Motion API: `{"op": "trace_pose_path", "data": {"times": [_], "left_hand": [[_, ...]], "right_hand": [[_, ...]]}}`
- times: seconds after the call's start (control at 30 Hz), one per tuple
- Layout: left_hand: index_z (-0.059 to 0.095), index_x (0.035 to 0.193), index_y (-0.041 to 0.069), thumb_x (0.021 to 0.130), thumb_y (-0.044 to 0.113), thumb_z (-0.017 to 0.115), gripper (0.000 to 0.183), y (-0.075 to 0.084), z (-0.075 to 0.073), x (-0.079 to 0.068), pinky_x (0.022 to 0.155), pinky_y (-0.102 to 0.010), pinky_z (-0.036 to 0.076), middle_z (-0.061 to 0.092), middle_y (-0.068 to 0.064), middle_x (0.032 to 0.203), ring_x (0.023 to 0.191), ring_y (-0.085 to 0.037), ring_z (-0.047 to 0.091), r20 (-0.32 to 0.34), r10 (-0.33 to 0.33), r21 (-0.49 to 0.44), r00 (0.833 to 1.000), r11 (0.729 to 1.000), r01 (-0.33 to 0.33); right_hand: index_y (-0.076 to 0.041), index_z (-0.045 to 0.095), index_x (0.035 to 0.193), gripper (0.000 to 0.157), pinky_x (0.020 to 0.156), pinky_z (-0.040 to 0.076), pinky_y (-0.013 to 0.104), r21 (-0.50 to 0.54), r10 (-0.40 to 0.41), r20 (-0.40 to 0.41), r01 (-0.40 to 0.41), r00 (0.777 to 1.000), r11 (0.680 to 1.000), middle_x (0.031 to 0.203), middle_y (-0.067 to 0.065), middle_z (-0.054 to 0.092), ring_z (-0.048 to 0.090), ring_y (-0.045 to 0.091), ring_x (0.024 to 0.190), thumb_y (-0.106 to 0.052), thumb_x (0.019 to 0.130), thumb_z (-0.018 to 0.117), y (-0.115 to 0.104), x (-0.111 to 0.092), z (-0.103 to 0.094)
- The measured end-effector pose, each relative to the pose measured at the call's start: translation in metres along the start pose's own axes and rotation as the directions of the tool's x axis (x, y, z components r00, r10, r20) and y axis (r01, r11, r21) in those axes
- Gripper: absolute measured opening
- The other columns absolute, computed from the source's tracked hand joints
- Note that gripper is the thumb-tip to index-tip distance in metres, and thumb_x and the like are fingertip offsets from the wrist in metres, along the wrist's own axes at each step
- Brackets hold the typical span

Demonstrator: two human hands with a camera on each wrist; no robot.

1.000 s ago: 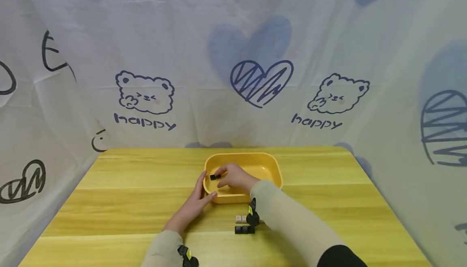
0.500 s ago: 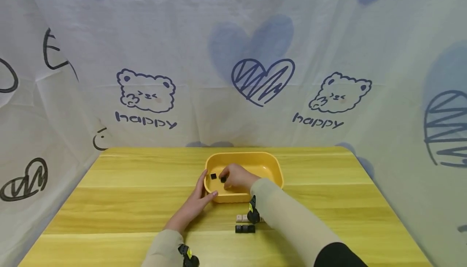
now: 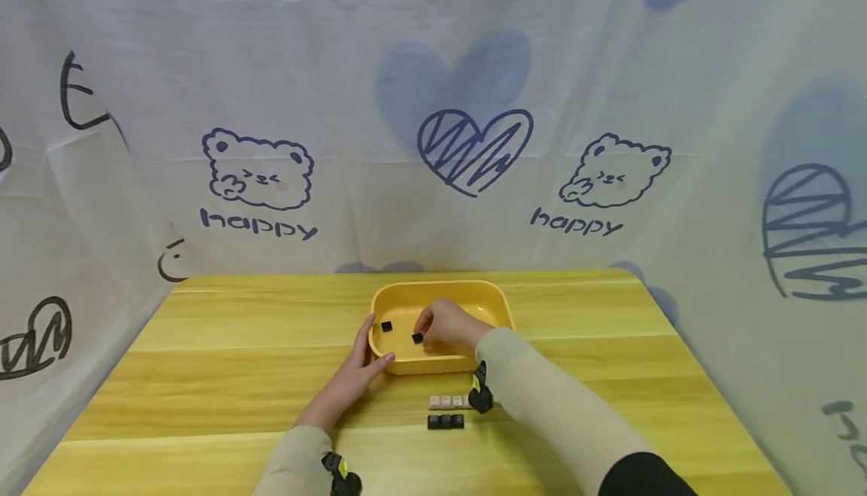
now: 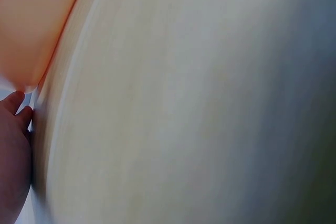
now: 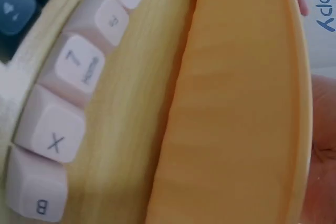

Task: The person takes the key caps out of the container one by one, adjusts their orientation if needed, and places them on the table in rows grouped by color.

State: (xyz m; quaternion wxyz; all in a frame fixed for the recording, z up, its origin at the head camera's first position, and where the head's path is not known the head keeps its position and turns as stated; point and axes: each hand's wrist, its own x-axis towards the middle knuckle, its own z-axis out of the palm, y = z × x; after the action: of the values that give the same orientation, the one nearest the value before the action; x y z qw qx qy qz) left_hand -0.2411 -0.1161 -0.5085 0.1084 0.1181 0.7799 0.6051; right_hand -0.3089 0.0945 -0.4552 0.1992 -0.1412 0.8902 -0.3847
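Note:
A yellow plastic basin (image 3: 406,293) stands toward the back of the table. My left hand (image 3: 351,377) rests against its near left corner, fingers along the left side and thumb at the front rim. Reaching inside over the front wall, my right hand (image 3: 454,324) pinches a small black keycap (image 3: 418,338) low over the basin floor. A second black keycap (image 3: 387,327) lies by the basin's left wall. The right wrist view shows the basin's outer wall (image 5: 231,103) hiding most of the right hand (image 5: 323,187). Only part of the left hand (image 4: 13,156) appears in its wrist view.
In front of the basin lies a row of pale keycaps (image 3: 445,403), partly behind the right wrist camera (image 3: 481,391). Nearer is a short row of black keycaps (image 3: 445,421). A printed white cloth (image 3: 352,202) hangs behind the wooden table (image 3: 223,375).
The right hand has taken one of two black keycaps lying side by side and drawn it rightward, away from the other. The left hand keeps its place at the basin corner.

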Motion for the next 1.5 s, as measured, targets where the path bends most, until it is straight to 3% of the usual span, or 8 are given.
{"op": "trace_pose_path", "data": {"times": [0.13,0.33,0.63,0.97,1.2,1.5], "left_hand": [[-0.005,0.157,0.021,0.101,0.022,0.056,0.084,-0.002,-0.002,0.001,0.116,-0.053,0.005,-0.008,-0.017,0.161,0.147,-0.033,-0.003,0.002,-0.009,0.002,1.000,1.000,0.009],[-0.004,0.158,0.020,0.100,0.023,0.058,0.084,-0.004,-0.001,0.001,0.115,-0.055,0.006,-0.005,-0.018,0.161,0.146,-0.034,-0.001,-0.004,-0.016,0.005,1.000,1.000,0.016],[-0.004,0.158,0.021,0.100,0.024,0.058,0.085,-0.005,0.000,0.003,0.116,-0.053,0.004,-0.006,-0.017,0.161,0.147,-0.033,-0.002,-0.006,-0.006,0.009,1.000,1.000,0.006],[-0.005,0.157,0.023,0.100,0.023,0.058,0.084,-0.002,-0.001,0.002,0.116,-0.053,0.004,-0.007,-0.016,0.161,0.147,-0.033,-0.003,0.004,-0.013,0.005,1.000,1.000,0.013],[-0.003,0.158,0.022,0.099,0.025,0.059,0.085,-0.002,-0.002,0.002,0.116,-0.050,0.003,-0.006,-0.017,0.161,0.147,-0.032,-0.002,0.004,0.013,-0.005,1.000,1.000,-0.013],[-0.003,0.157,0.020,0.099,0.024,0.059,0.085,-0.002,-0.002,0.002,0.116,-0.050,0.003,-0.007,-0.018,0.161,0.147,-0.032,-0.003,0.008,0.020,-0.011,1.000,1.000,-0.020]], "right_hand": [[-0.004,0.074,0.108,0.034,0.060,0.047,0.028,0.017,0.006,0.041,-0.006,0.999,1.000,0.100,0.010,0.063,0.052,0.019,0.078,0.011,0.077,0.073,0.003,0.002,0.003],[-0.009,0.073,0.113,0.039,0.066,0.051,0.027,-0.082,-0.002,0.075,0.008,0.997,0.997,0.115,0.008,0.064,0.057,0.024,0.106,0.010,0.078,0.073,0.006,0.002,0.008],[-0.004,0.076,0.096,0.025,0.067,0.054,0.029,-0.131,-0.035,0.045,0.041,0.998,0.990,0.098,0.004,0.069,0.060,0.015,0.080,0.012,0.077,0.072,0.009,-0.004,0.000],[-0.005,0.075,0.101,0.030,0.063,0.050,0.030,-0.085,-0.022,-0.001,0.021,1.000,0.996,0.095,0.001,0.068,0.058,0.018,0.078,0.011,0.077,0.068,0.010,-0.020,-0.020],[-0.006,0.074,0.097,0.021,0.068,0.052,0.030,-0.096,-0.077,-0.066,0.071,0.995,0.993,0.087,0.001,0.066,0.058,0.016,0.076,0.006,0.079,0.070,0.012,-0.033,-0.030],[-0.004,0.072,0.094,0.018,0.071,0.053,0.031,-0.022,-0.104,-0.117,0.102,0.988,0.995,0.085,0.001,0.065,0.060,0.015,0.078,0.006,0.079,0.070,0.015,-0.054,-0.037]]}}
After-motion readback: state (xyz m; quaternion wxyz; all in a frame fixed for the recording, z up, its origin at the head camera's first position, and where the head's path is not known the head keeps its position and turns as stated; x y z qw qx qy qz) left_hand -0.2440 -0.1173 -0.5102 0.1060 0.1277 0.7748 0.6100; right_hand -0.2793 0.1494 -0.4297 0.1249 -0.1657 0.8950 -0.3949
